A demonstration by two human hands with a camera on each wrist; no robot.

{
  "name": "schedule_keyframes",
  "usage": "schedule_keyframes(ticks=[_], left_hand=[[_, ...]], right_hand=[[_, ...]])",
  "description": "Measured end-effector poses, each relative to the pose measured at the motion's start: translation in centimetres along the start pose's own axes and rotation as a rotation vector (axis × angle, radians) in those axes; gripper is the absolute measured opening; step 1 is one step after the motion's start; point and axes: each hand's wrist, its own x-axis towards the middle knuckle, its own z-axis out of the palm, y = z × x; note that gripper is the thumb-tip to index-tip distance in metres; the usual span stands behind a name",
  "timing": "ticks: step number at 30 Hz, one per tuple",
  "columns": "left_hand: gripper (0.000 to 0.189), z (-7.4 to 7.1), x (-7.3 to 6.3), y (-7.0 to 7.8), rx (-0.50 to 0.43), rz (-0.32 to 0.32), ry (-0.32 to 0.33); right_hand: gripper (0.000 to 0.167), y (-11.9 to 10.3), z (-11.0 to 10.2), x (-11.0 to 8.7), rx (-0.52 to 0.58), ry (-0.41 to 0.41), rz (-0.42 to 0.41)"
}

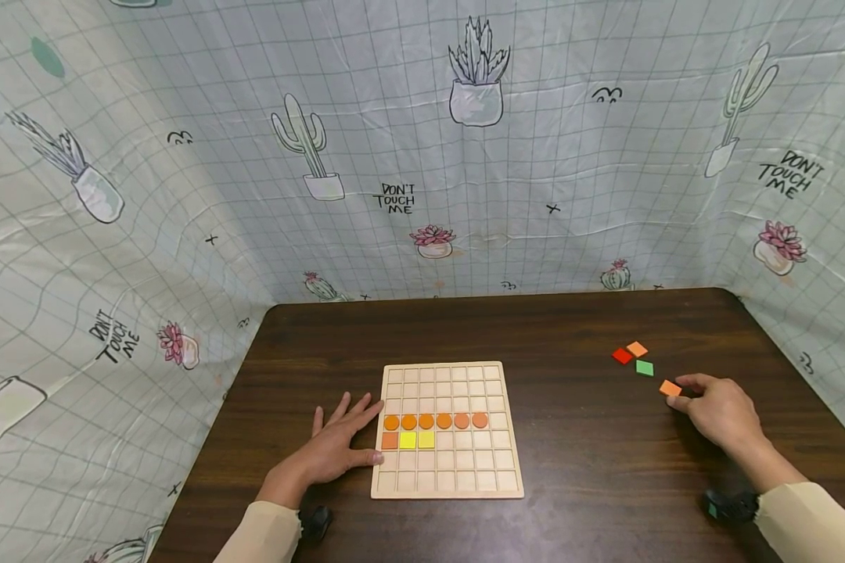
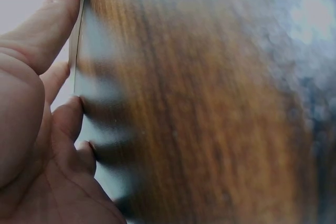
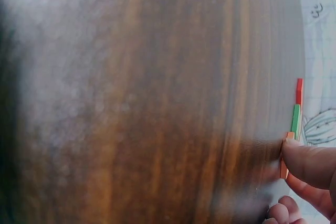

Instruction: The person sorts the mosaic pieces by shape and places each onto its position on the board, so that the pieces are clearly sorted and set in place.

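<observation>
A light wooden grid board point(image 1: 465, 465) lies on the dark table. One row of it carries several orange and salmon round pieces point(image 1: 444, 421); the row below has an orange square tile point(image 1: 390, 441) and two yellow square tiles point(image 1: 418, 440). At the board's left edge rests my left hand point(image 1: 334, 446), fingers spread and touching the rim, as the left wrist view also shows. Over on the right, my right hand point(image 1: 721, 407) pinches an orange square tile point(image 1: 670, 389) between thumb and fingers. The same orange tile point(image 3: 284, 166) shows edge-on in the right wrist view.
Beyond the right hand lie a red tile point(image 1: 622, 356), another orange tile point(image 1: 637, 349) and a green tile point(image 1: 645, 367). The table point(image 1: 563, 453) runs back to a patterned cloth point(image 1: 521, 258) hanging behind and at both sides.
</observation>
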Motion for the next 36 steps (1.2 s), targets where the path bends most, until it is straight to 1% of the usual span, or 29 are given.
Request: schedule_keyframes(ticks=[12, 17, 25, 36], left_hand=[[0.087, -0.07, 0.03, -0.01, -0.012, 0.008, -0.003], [0.086, -0.05, 0.06, 0.00, -0.008, 0.012, -0.003], [0.086, -0.08, 0.05, 0.02, -0.014, 0.013, 0.000], [0.086, -0.09, -0.12, -0.04, -0.027, 0.012, -0.008]], right_hand=[[0.037, -0.10, 0.12, 0.17, 0.012, 0.013, -0.010], [0.036, -0.20, 0.01, 0.16, 0.008, 0.006, -0.010], [0.038, -0.51, -0.07, 0.17, 0.022, 0.062, 0.011], [0.035, -0.34, 0.27, -0.21, 0.053, 0.127, -0.037]])
